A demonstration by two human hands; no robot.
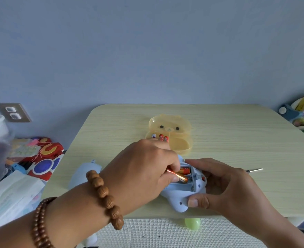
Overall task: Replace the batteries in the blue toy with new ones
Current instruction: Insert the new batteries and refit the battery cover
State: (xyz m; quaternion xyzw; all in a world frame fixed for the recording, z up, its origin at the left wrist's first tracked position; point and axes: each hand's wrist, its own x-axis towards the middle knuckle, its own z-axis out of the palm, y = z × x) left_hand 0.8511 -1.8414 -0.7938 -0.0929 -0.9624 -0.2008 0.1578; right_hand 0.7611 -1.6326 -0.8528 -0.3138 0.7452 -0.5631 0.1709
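Bead bracelets (pixel 103 197): brown, two of them, on the left wrist and forearm, nearest to the camera.
Green round thing (pixel 192 223): shows just under the near edge of the table (pixel 237 140), over a white mat.
Blue toy (pixel 181 197): lies on the near part of the table, with the battery compartment open and facing up.
Right hand (pixel 224 187): grips the blue toy from the right, thumb pressed on the near edge, index finger curled over the far side.
Left hand (pixel 144 169): covers the left part of the blue toy and pinches a battery between thumb and fingers.
Held battery (pixel 177 174): gold and red, tilted, one end low in the compartment, the other end between the fingers.
Second battery (pixel 185 170): lies in the far slot of the compartment, just beside the held battery.
Pale blue piece (pixel 88 170): on the table left of the toy, partly hidden by the left forearm; cannot tell what it is.
Screwdriver (pixel 255 170): lies on the table behind the right hand, metal tip to the right.
Yellow box (pixel 169 133): bear face on the lid, stands open beyond the hands.
Spare batteries (pixel 163 137): three ends visible in the left part of the yellow box, lower parts hidden by the left hand.
Colourful toys (pixel 45 158): heaped on the floor, left of the table.
Wall socket (pixel 13 112): on the blue wall, far left.
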